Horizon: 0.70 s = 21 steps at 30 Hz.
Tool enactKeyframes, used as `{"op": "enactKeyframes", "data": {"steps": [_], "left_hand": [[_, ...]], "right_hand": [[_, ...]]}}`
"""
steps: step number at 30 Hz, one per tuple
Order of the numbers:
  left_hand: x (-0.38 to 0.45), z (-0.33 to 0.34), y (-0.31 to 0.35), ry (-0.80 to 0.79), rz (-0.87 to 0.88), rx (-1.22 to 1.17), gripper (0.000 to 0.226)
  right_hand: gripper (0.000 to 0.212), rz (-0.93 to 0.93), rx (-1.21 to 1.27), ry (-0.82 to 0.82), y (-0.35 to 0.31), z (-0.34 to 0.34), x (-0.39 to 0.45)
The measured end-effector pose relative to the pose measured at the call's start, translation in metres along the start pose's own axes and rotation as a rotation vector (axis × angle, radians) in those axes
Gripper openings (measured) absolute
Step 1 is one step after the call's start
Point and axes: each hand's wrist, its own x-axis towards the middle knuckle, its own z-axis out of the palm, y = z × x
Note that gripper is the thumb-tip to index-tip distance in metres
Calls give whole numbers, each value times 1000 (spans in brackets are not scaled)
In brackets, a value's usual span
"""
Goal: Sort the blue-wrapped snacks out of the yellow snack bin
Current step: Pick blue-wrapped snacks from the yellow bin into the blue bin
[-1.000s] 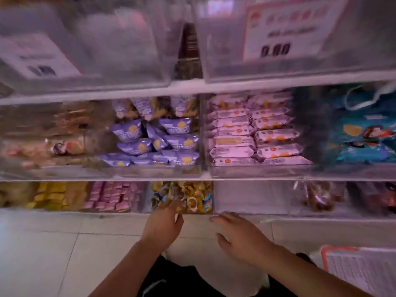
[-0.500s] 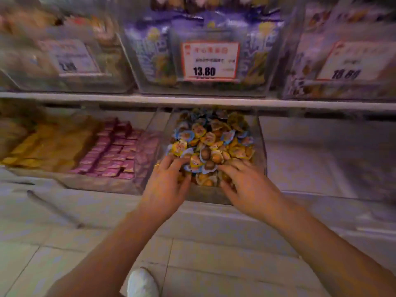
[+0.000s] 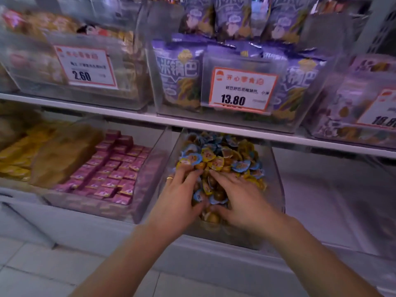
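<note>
A clear plastic bin (image 3: 275, 181) on the bottom shelf holds a heap of small snacks, yellow-wrapped (image 3: 216, 162) and blue-wrapped (image 3: 241, 166) mixed together. Both my hands are inside it, on top of the pile. My left hand (image 3: 177, 200), a ring on one finger, lies palm down at the near left with fingers spread into the snacks. My right hand (image 3: 237, 198) lies palm down at the near right, fingers stretched toward the left hand. Neither hand visibly grips a snack; what lies beneath the palms is hidden.
A bin of pink-wrapped squares (image 3: 111, 170) stands to the left, then yellow packs (image 3: 15, 155). To the right is a clear bin (image 3: 334, 202). The shelf above (image 3: 192, 123) carries bins of purple bags (image 3: 180, 73) with price tags. Tiled floor (image 3: 42, 273) lies below.
The view has dropped and closed in on the bottom shelf. Both hands have moved from the bin's front edge into the snack pile, fingers pushing further into it.
</note>
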Motion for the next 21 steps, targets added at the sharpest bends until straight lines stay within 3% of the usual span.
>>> {"op": "enactKeyframes", "data": {"steps": [2, 6, 12, 16, 21], "left_hand": [[10, -3, 1, -50, -4, -7, 80], [11, -5, 2, -52, -2, 5, 67], [7, -10, 8, -18, -57, -62, 53], [7, -9, 9, 53, -116, -224, 27], [10, -10, 9, 131, -130, -253, 20]], "right_hand": [[87, -13, 32, 22, 2, -1, 2], [58, 17, 276, 139, 5, 1, -8], [29, 23, 271, 298, 5, -4, -17], [48, 38, 259, 284, 9, -2, -25], [69, -8, 156, 115, -3, 3, -21]]}}
